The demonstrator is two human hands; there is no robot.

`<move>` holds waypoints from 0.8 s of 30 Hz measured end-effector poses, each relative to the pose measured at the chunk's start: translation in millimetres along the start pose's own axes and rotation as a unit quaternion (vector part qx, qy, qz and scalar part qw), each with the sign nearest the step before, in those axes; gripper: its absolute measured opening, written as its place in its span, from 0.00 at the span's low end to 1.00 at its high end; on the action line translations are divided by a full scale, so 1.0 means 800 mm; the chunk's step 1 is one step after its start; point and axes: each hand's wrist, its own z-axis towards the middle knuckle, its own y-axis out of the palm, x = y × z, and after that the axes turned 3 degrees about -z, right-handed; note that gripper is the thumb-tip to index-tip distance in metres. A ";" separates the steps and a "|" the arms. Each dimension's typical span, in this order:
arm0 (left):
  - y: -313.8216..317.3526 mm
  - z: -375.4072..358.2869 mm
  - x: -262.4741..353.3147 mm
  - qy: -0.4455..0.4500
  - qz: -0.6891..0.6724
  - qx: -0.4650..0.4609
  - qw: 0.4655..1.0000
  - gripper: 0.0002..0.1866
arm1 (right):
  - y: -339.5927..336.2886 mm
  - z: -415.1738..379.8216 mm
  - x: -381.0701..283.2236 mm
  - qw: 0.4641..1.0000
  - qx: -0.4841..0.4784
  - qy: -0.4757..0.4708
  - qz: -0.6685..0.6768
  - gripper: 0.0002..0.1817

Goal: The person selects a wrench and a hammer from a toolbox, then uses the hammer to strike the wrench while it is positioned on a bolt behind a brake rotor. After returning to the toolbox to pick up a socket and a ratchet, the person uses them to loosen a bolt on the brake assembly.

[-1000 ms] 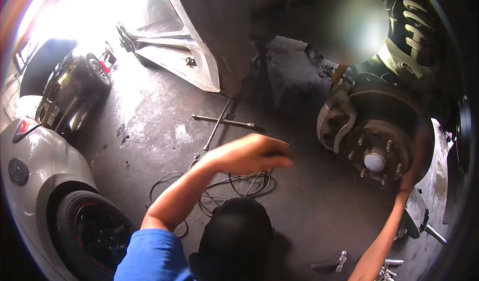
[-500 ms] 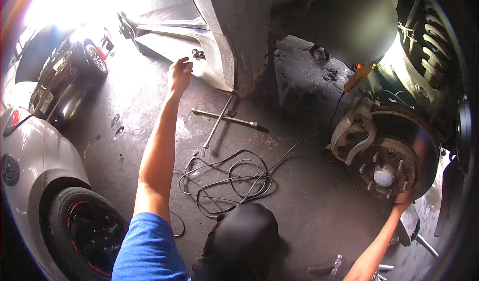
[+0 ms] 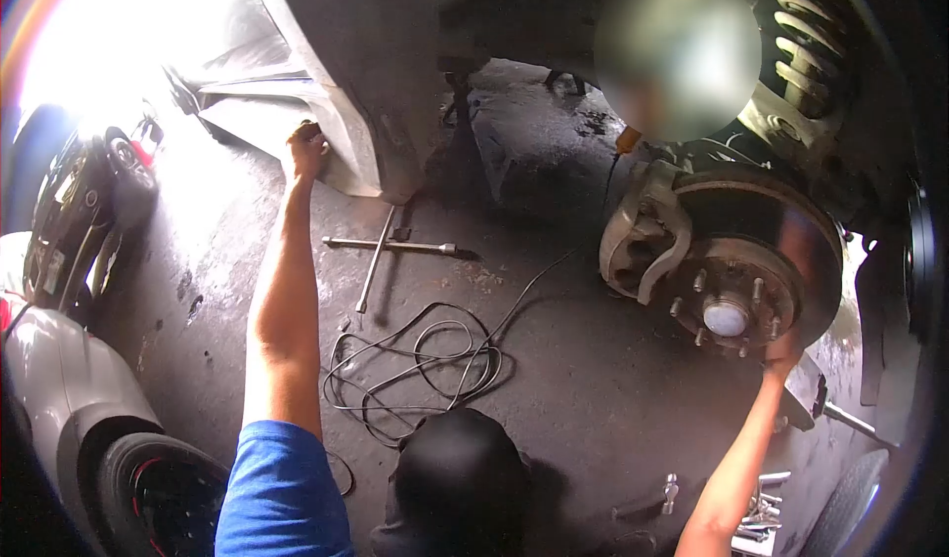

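My left hand reaches to the car's side sill, fingers curled around a small dark thing that I cannot make out. My right hand is at the lower edge of a rusty brake disc; its fingers are hard to make out against the disc. Bare wheel studs ring the silver hub cap in the middle. A brake caliper sits over the disc's left side.
A cross-shaped lug wrench and a looped black cable lie on the floor. The cable runs to an orange-handled lamp beside a blurred person. A hammer and several tools lie lower right. A coil spring hangs above.
My left hand has reached the dark thing on the sill, and its fingers have curled in. My right hand stays at the disc's lower edge. The view has shifted right.
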 end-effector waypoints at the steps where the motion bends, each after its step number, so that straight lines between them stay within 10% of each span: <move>1: 0.005 -0.001 -0.002 0.017 0.024 0.001 1.000 0.13 | -0.004 0.003 -0.003 1.000 -0.016 0.001 -0.008 0.30; 4: -0.002 0.013 -0.024 0.093 0.152 -0.027 0.984 0.15 | 0.028 0.002 0.025 0.999 -0.030 -0.021 -0.025 0.30; 7: 0.011 0.014 -0.062 0.006 -0.067 0.039 0.997 0.19 | 0.029 0.007 0.014 0.988 0.042 -0.143 -0.033 0.31; 10: -0.029 -0.053 0.012 0.061 0.193 0.086 0.975 0.22 | 0.042 -0.009 0.002 0.994 0.066 -0.069 -0.053 0.30; 16: -0.029 -0.251 0.157 0.048 -0.012 0.107 0.993 0.21 | 0.003 -0.011 -0.039 0.986 -0.027 0.059 0.153 0.26; 20: -0.017 -0.328 0.178 0.039 -0.003 0.032 0.999 0.23 | -0.038 -0.009 -0.076 0.857 -0.091 0.156 0.482 0.25; 21: -0.014 -0.339 0.186 0.027 0.014 0.026 0.999 0.22 | -0.026 -0.015 -0.096 0.741 0.035 0.154 0.652 0.26; 24: -0.017 -0.355 0.202 0.020 0.034 -0.001 0.999 0.22 | -0.061 -0.011 -0.118 0.805 0.101 0.123 0.572 0.23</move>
